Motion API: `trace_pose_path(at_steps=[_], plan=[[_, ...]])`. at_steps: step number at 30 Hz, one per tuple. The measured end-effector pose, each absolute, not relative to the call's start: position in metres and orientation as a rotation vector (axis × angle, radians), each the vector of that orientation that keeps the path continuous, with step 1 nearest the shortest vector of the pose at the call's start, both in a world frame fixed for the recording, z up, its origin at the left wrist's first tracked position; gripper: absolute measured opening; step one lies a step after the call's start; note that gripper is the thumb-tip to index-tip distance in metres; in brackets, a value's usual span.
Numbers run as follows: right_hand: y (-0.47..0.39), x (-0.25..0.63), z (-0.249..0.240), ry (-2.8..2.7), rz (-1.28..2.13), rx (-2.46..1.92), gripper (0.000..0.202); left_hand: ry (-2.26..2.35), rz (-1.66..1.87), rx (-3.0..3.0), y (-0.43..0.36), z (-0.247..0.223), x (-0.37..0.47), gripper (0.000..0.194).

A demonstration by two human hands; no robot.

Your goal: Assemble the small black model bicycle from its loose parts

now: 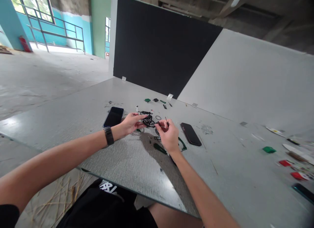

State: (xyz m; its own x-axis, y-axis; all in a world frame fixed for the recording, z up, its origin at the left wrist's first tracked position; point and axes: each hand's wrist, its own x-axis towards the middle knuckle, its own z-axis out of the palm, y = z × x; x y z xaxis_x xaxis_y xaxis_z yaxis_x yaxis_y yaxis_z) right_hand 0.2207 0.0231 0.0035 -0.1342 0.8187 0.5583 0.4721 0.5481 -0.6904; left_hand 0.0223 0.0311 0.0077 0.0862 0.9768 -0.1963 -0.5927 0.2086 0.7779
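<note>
A small black model bicycle (148,122) with a wheel and thin spokes is held above the table between both hands. My left hand (133,122) grips it from the left, fingers closed around its edge. My right hand (168,133) pinches at its right side, with a thin dark tool (166,120) sticking up between the fingers. Beneath my right hand lie dark green curved parts (160,148) and other black pieces, partly hidden by the hand. A black ring (158,117) rests just beyond the hands.
On the grey table (117,166), one phone (113,116) lies left and another phone (191,134) right. Small green and black pieces (147,100) sit near the upright board (162,44). Farther right are a green piece (269,149), red items (299,176) and a dark object (303,192).
</note>
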Motion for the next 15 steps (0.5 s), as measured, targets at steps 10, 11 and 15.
trace_pose_path(at_steps=[10,11,15], plan=[[0.0214,0.2184,0.005,-1.692,0.358,-1.095,0.044,0.725,1.342,0.698,0.0249,0.0111,0.0255,0.019],[0.0216,0.2177,0.0041,-1.694,0.364,-1.088,0.044,0.73,1.363,0.717,0.0242,0.0116,0.026,0.018],[0.0193,0.2124,0.0027,-1.702,0.392,-1.063,0.044,0.742,1.444,0.732,0.0224,0.0146,0.0276,0.018]])
